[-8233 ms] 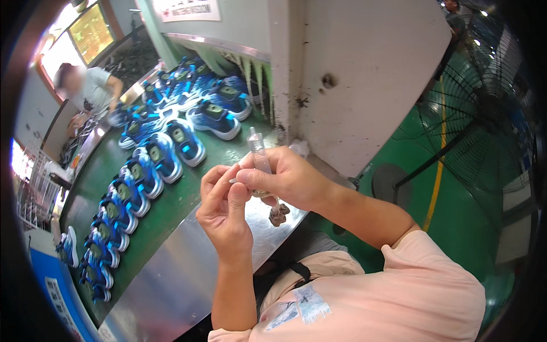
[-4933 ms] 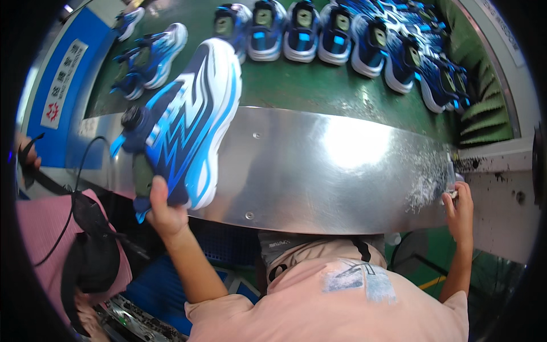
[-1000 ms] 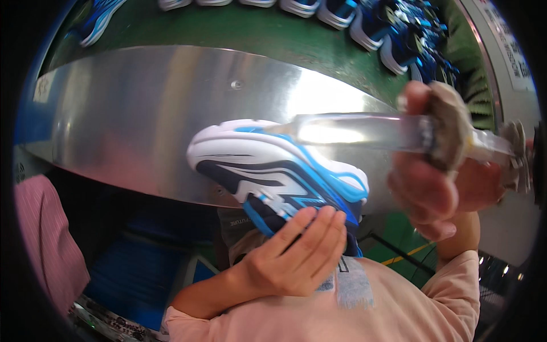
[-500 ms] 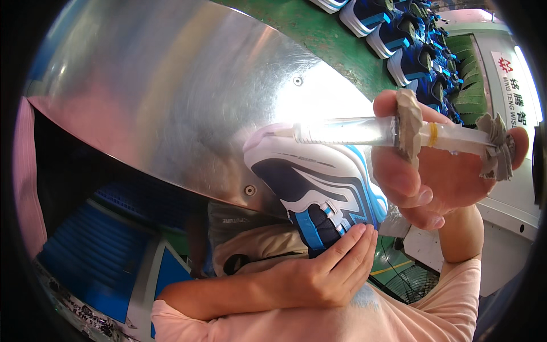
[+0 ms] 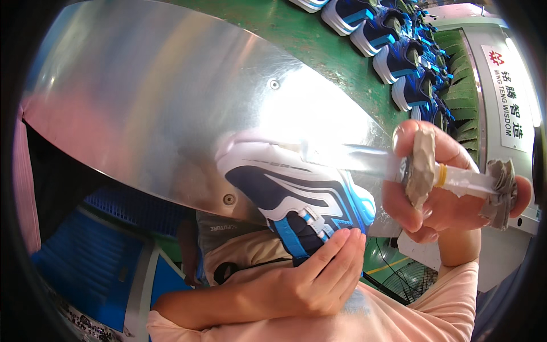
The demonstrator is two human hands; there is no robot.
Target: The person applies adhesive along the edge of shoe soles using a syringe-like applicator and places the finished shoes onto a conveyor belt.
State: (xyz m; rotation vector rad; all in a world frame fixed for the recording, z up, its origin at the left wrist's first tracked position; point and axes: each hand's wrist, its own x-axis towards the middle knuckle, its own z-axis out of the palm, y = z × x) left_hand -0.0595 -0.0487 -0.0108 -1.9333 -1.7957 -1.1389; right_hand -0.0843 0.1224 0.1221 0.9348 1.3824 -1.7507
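My right hand [image 5: 439, 194] grips a clear plastic syringe [image 5: 364, 157], its fingers around the barrel flange and its thumb side at the plunger end. Crumpled tan-grey wrapping covers both the flange and the plunger's end. The syringe's tip lies over the edge of a sneaker's white sole. This sneaker [image 5: 296, 194], white, navy and bright blue, is tipped on its side at the edge of a shiny metal table [image 5: 171, 91]. At the shoe's upper, by the laces, my left hand [image 5: 330, 273] holds on with fingers pressed together; its thumb is hidden.
Rows of similar blue sneakers [image 5: 393, 62] stand beyond the table on a green surface [image 5: 285, 40]. To the right is a pale machine [image 5: 484, 62] with a green strip curtain. Below the table are a blue crate [image 5: 91, 262], a person's trousers [image 5: 239, 251] and a fan [image 5: 404, 279].
The sneaker and left hand appear slightly further left and lower. My right hand has come down in the picture, and the syringe now slants, its tip higher than its plunger end.
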